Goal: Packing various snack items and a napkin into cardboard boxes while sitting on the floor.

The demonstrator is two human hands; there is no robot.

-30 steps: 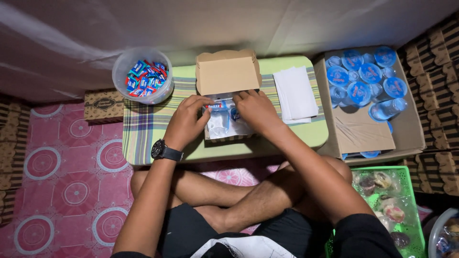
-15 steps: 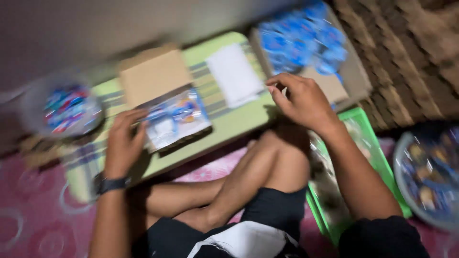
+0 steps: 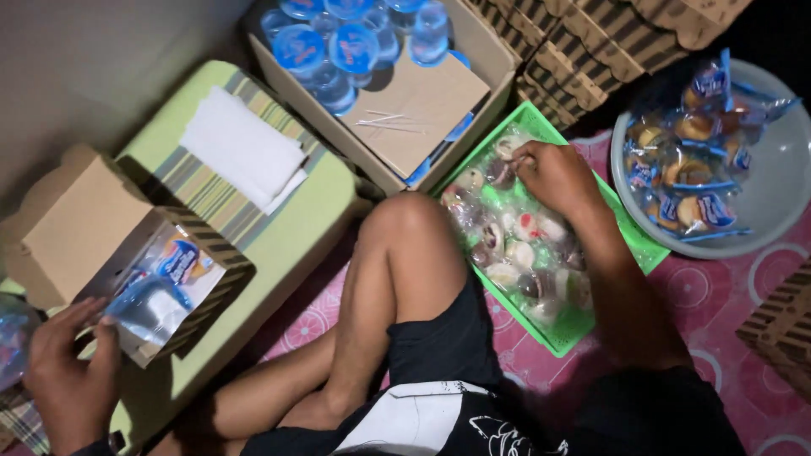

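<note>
My left hand [image 3: 72, 371] rests at the near edge of an open patterned cardboard box [image 3: 127, 253] that holds a wrapped snack and a water cup; its fingers touch the box's contents. My right hand [image 3: 553, 173] reaches into a green plastic tray [image 3: 629, 245] of small wrapped snacks [image 3: 515, 249] on the floor and pinches one of them at the tray's far end. My bent knee lies between the low table and the tray.
A low green table [image 3: 312, 211] carries a stack of white tissues [image 3: 245, 148]. Behind it stands a carton [image 3: 473, 42] of sealed water cups [image 3: 329, 46]. A grey basin [image 3: 777, 169] of wrapped pastries sits at the right, beside stacked patterned boxes [image 3: 608, 38].
My right hand left the open box, swung right past the water-cup carton and went down into the green tray. The view turned right with it. My left hand stayed at the box.
</note>
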